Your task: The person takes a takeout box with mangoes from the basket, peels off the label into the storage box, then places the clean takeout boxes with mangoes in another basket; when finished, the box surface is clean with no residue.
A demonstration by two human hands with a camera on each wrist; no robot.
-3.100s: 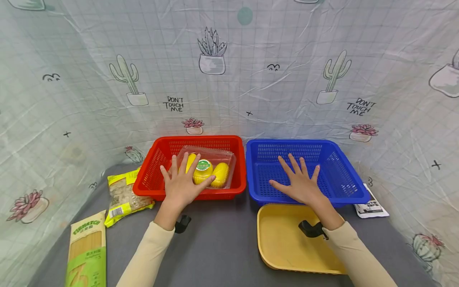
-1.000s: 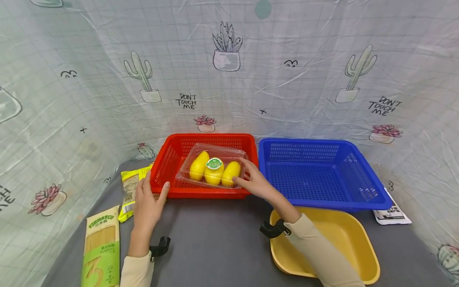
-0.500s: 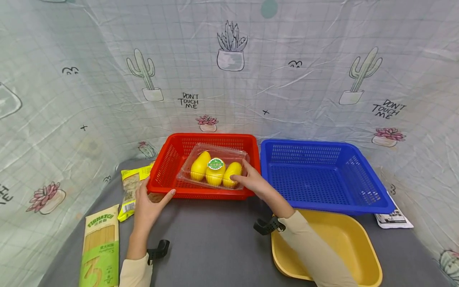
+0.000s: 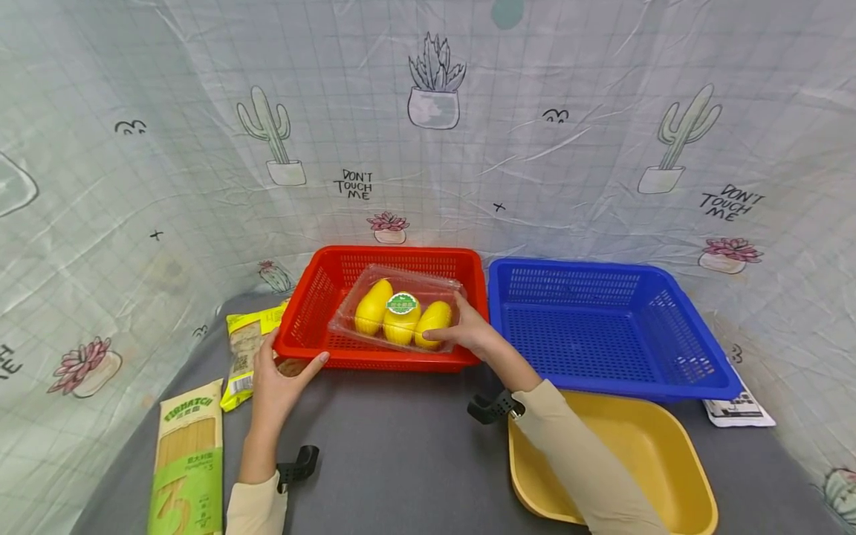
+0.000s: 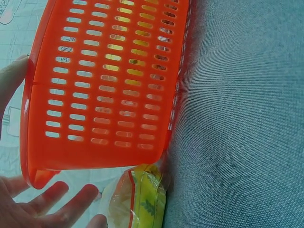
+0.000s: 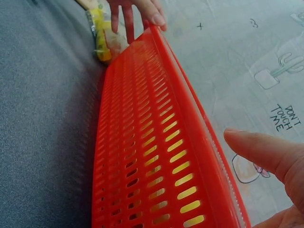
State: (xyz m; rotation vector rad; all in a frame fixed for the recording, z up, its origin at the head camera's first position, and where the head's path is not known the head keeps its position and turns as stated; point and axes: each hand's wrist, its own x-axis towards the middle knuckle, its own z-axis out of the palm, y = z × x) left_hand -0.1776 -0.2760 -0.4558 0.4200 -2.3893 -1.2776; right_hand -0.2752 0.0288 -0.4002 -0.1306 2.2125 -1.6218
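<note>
A clear plastic box of mangoes point(image 4: 401, 325) with a round green-and-white label lies inside the red basket point(image 4: 314, 353). My right hand point(image 4: 476, 332) grips the box's right end, thumb over the lid's front and index finger at the far side; its other fingers are hidden. At the basket's front left corner, my left hand point(image 4: 276, 386) holds the rim, thumb along the front and fingers round the left side. In the left wrist view the left fingers point(image 5: 52, 204) curve by the corner. The right wrist view shows the right thumb point(image 6: 256, 147) above the rim.
A blue basket point(image 4: 568, 349) stands right of the red one, with a yellow tray point(image 4: 622, 446) in front. At left lie a yellow bag point(image 4: 244, 357) and a spaghetti packet point(image 4: 187, 461). A white packet point(image 4: 738, 405) pokes out beside the blue basket. A printed curtain hangs behind.
Both hands were spread above the baskets; the left came down to the red basket's corner and the right to the mango box. Over the last half second they barely moved.
</note>
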